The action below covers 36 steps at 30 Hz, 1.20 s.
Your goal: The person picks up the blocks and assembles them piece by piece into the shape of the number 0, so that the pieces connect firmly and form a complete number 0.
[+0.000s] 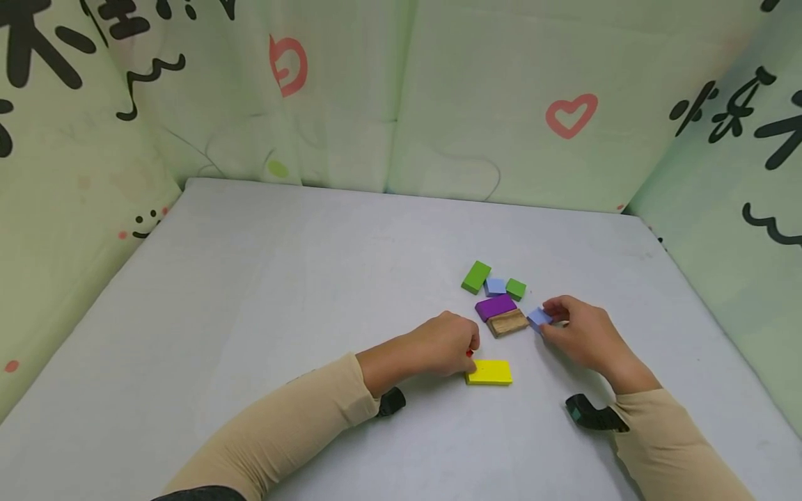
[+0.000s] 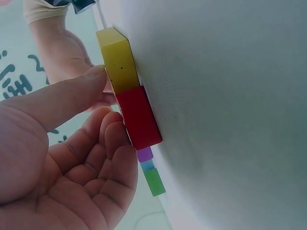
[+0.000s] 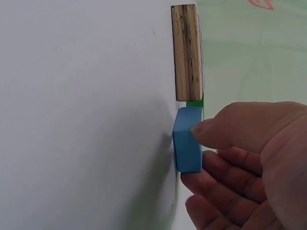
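Note:
My left hand point(image 1: 446, 344) holds a red block point(image 2: 139, 117) between bent fingers and thumb, beside a yellow block point(image 1: 490, 373). From the left wrist the red block meets the yellow one end to end, the thumb tip at the yellow block's edge. From the head, the hand hides most of the red block. My right hand point(image 1: 581, 332) pinches a light blue block point(image 3: 188, 140) between thumb and fingers. This block stands close by the end of a wood-grain block point(image 1: 508, 323), which lies against a purple block point(image 1: 496, 307).
Behind the purple block are a larger green block point(image 1: 476, 277), another light blue block point(image 1: 495, 287) and a small green block point(image 1: 516, 289), grouped closely. All lie on a white table point(image 1: 282, 278). Pale green printed curtains point(image 1: 470, 90) surround its back and sides.

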Motion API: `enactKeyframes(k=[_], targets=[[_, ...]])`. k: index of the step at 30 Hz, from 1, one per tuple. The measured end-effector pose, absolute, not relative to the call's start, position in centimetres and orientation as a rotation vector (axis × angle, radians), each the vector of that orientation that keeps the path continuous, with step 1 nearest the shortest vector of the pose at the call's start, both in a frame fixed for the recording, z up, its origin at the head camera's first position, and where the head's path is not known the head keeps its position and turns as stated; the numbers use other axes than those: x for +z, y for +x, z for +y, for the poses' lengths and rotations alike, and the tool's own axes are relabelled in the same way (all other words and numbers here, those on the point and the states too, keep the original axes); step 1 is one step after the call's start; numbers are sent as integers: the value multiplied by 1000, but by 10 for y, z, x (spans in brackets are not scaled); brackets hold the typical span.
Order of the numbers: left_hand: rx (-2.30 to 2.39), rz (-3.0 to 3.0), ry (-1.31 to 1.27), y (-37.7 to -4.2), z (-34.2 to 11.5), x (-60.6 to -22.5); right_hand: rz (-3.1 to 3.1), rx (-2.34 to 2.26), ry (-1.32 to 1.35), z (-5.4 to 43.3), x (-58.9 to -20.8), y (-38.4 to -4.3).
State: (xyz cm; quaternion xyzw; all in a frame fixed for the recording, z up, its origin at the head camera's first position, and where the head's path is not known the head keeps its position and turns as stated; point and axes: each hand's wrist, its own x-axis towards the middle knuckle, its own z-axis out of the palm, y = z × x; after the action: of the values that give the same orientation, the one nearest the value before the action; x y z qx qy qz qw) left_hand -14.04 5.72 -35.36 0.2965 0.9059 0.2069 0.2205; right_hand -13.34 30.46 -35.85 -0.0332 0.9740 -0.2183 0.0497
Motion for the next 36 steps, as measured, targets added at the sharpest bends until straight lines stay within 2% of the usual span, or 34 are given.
enactKeyframes(k=[20, 36], targets=[[579, 2504, 824, -139, 56, -351, 2965, -653, -77, 306, -359, -123], [578, 2500, 810, -140, 57, -352, 2988, -661, -168, 311, -360, -111]])
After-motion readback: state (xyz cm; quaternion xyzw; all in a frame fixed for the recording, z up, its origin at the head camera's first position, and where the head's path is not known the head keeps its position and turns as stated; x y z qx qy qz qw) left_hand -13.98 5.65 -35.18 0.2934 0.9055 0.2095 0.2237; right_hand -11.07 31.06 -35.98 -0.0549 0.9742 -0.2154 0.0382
